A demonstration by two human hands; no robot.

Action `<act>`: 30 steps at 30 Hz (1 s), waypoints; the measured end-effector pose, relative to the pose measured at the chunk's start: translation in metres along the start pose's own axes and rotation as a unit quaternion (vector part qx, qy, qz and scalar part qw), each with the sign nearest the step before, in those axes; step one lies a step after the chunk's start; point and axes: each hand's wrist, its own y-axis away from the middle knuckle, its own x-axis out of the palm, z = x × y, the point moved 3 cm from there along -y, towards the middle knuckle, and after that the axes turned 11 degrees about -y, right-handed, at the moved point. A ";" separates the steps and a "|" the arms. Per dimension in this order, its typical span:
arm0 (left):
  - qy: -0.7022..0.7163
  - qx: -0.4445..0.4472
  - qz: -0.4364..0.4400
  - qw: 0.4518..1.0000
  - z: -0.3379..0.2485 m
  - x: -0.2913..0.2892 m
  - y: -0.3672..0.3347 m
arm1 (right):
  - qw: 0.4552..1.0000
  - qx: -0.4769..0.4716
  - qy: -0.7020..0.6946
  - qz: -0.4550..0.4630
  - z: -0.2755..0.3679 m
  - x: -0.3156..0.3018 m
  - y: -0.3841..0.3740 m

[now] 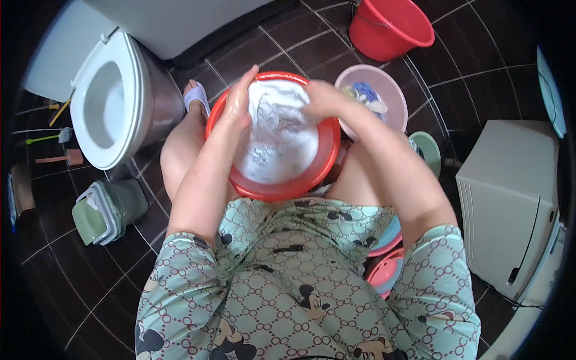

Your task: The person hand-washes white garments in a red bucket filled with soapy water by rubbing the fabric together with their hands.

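Note:
A red basin [332, 144] sits between my knees with cloudy, sudsy water in it. Wet white cloth [277, 108] is bunched at its far side, partly out of the water. My left hand [239, 103] is over the basin's left side, wet, its fingers stretched out beside the cloth. At the cloth's right edge, my right hand [321, 101] is closed on the fabric; it is slightly blurred and its fingertips are partly hidden.
A pink basin [393, 102] with laundry stands right of the red one, near a green tub [428, 153]. A red bucket [387, 30] is farther back. On the left are a toilet [132, 99] and a lidded bin [111, 210]. A grey cabinet [507, 198] stands right.

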 end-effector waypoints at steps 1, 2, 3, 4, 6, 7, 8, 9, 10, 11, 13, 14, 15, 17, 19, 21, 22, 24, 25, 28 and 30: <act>-0.072 0.040 -0.031 0.996 -0.001 -0.003 -0.008 | 0.999 -0.030 -0.006 -0.037 -0.011 -0.004 -0.010; -0.111 0.035 -0.015 0.993 -0.003 0.008 -0.005 | 0.995 -0.056 -0.015 -0.075 -0.027 -0.007 -0.020; -0.157 0.073 -0.038 0.984 -0.007 0.011 0.000 | 0.996 -0.059 -0.022 -0.066 -0.029 -0.013 -0.030; -0.204 0.115 -0.059 0.970 -0.014 0.014 0.004 | 0.996 -0.066 -0.027 -0.059 -0.022 -0.024 -0.038; -0.265 0.167 -0.089 0.946 -0.024 0.008 0.014 | 0.998 -0.036 -0.039 -0.036 0.005 -0.039 -0.048; -0.279 0.154 -0.062 0.946 -0.023 0.013 0.012 | 0.998 -0.022 -0.015 -0.049 -0.005 -0.043 -0.059; -0.294 0.142 -0.039 0.944 -0.023 0.015 0.012 | 0.998 -0.013 0.010 -0.061 -0.007 -0.045 -0.066; -0.281 0.145 -0.035 0.948 -0.021 0.018 0.012 | 0.998 -0.005 0.028 -0.063 -0.011 -0.047 -0.070; -0.278 0.143 -0.040 0.949 -0.020 0.012 0.008 | 0.998 -0.006 0.028 -0.057 -0.007 -0.041 -0.072; -0.277 0.155 -0.071 0.945 -0.018 0.004 0.005 | 0.997 0.000 -0.017 -0.069 -0.006 -0.034 -0.071; -0.261 0.174 -0.145 0.938 -0.019 0.005 0.008 | 0.991 0.015 -0.101 -0.089 -0.005 -0.015 -0.061; -0.226 0.169 -0.156 0.947 -0.022 0.011 0.013 | 0.989 0.022 -0.130 -0.068 -0.002 -0.007 -0.054; -0.207 0.176 -0.151 0.950 -0.018 0.005 0.008 | 0.981 0.028 -0.177 -0.071 -0.006 0.004 -0.048; -0.186 0.201 -0.142 0.951 -0.021 -0.001 -0.002 | 0.964 0.048 -0.247 -0.082 -0.012 0.017 -0.040; -0.181 0.212 -0.160 0.947 -0.018 -0.001 -0.007 | 0.967 -0.003 -0.238 -0.091 -0.021 0.014 -0.041; -0.143 0.225 -0.187 0.945 -0.016 -0.001 -0.002 | 0.964 -0.056 -0.237 -0.112 -0.005 0.009 -0.035; -0.145 0.226 -0.186 0.945 -0.016 0.001 -0.003 | 0.943 -0.037 -0.295 -0.149 -0.009 0.010 -0.039; -0.135 0.227 -0.186 0.946 -0.017 0.003 -0.005 | 0.918 -0.075 -0.302 -0.247 -0.015 0.012 -0.046; -0.134 0.228 -0.188 0.946 -0.017 0.003 -0.005 | 0.905 -0.083 -0.321 -0.267 -0.005 0.017 -0.049; -0.089 0.198 -0.192 0.957 -0.016 -0.003 -0.010 | 0.867 -0.163 -0.371 -0.292 0.049 0.034 -0.032; -0.029 0.056 -0.044 0.997 -0.009 -0.015 -0.022 | 0.895 -0.217 -0.174 -0.348 0.079 0.048 -0.017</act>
